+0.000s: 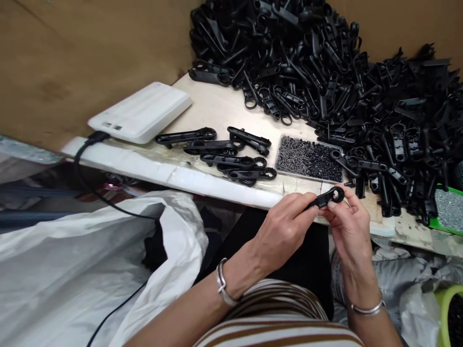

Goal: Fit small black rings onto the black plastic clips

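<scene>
Between my two hands, over the front edge of the table, is a black plastic handle part (328, 196) with a ring-shaped end. My left hand (287, 226) is closed around its narrow end, which the fingers hide. At the ring end, my right hand (349, 217) pinches the part between thumb and fingers. Just behind the hands lies a clear shallow tray (278, 166) full of small dark pieces. To its left, several similar black handle parts (235, 161) lie in a loose group on the table.
A large heap of black plastic parts (307, 62) covers the back and right. A white power bank (141, 113) with a black cable (108, 195) stands at left. A green tray of small silvery pieces (450, 209) sits far right. A white sack (90, 265) hangs below left.
</scene>
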A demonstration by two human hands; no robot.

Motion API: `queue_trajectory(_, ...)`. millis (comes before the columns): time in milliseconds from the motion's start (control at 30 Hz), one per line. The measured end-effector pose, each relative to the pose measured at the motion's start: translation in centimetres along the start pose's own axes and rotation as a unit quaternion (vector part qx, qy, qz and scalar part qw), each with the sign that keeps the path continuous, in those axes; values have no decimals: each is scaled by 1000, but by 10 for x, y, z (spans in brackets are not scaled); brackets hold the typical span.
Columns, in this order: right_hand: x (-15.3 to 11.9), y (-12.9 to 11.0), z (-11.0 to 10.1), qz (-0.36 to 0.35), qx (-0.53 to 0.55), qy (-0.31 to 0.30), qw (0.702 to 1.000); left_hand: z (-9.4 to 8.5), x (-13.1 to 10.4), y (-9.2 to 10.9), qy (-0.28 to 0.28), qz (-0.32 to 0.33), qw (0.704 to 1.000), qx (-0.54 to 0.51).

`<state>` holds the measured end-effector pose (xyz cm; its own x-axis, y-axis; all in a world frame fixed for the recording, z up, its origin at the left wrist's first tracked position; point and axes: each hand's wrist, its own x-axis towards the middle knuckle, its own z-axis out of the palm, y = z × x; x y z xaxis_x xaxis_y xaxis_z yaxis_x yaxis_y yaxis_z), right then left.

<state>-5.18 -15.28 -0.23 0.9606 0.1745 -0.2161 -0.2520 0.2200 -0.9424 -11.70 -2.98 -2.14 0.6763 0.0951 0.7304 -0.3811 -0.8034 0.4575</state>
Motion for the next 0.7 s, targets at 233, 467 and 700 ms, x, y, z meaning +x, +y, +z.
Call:
queue_trajectory(233, 4, 3, 0, 46, 16, -10, 999, 3, -4, -1, -4, -5, 1000, -14)
queue_trajectory(467, 4, 4, 1, 20, 22, 0, 1000, 9, -13, -1, 16, 31, 999, -7)
queue_trajectory(700, 7, 4, -2, 24, 22, -53, 998, 11, -12, 0, 34, 3, 999, -12)
